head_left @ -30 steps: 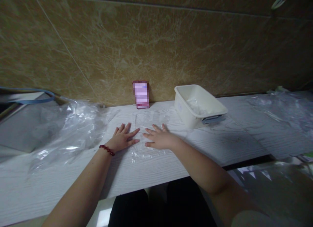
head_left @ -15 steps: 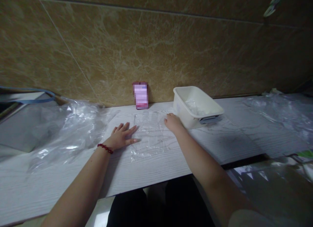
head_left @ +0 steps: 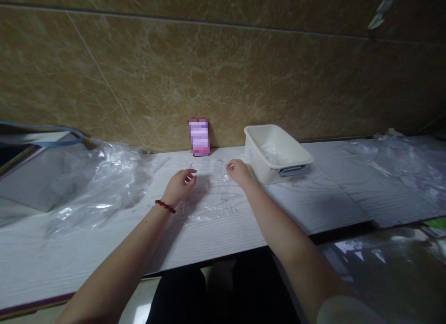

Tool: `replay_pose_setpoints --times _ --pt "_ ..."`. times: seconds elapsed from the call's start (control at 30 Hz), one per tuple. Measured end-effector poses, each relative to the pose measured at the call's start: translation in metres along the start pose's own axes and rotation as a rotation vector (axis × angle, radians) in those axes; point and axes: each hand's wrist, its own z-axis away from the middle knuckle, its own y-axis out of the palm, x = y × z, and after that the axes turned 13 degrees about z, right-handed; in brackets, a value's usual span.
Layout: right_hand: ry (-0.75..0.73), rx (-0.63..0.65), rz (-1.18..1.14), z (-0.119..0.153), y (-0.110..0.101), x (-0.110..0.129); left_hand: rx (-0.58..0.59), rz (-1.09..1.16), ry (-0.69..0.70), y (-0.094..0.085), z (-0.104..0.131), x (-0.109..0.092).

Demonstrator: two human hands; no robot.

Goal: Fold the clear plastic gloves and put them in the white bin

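Note:
A clear plastic bag (head_left: 209, 205) lies flat on the table in front of me. Over its left edge hovers my left hand (head_left: 180, 185), open, its fingers loosely curved and the thumb apart, with nothing seen between them. My right hand (head_left: 239, 172) is at the bag's upper right corner, thumb and forefinger pinched together on the film. Close beside that hand stands a cream plastic bin (head_left: 261, 163) with a grey clip on its front; crumpled clear plastic (head_left: 272, 152) lies inside.
A phone (head_left: 200, 138) with a lit, blurred screen leans on the tiled wall (head_left: 209, 73). A heap of clear plastic bags (head_left: 108, 175) and a grey-white box (head_left: 38, 180) are at left. More clear film (head_left: 397, 161) lies at right, past the bin.
My left hand has risen off the table and moved right, its fingers curling from a flat spread. My right hand has shifted slightly left and closed into a pinch at the bag's corner.

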Motion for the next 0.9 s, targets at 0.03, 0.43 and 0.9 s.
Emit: replay_pose_setpoints --times 0.03,0.43,0.9 --pt "-0.001 -0.001 -0.027 0.000 0.000 0.001 0.016 0.044 -0.016 0.004 -0.003 -0.007" --pt "-0.100 -0.020 -0.371 0.006 0.001 0.014 0.200 0.965 -0.568 0.058 -0.060 -0.047" --pt "0.089 0.207 -0.095 0.014 -0.005 0.017 0.239 0.742 -0.572 0.063 -0.076 -0.037"
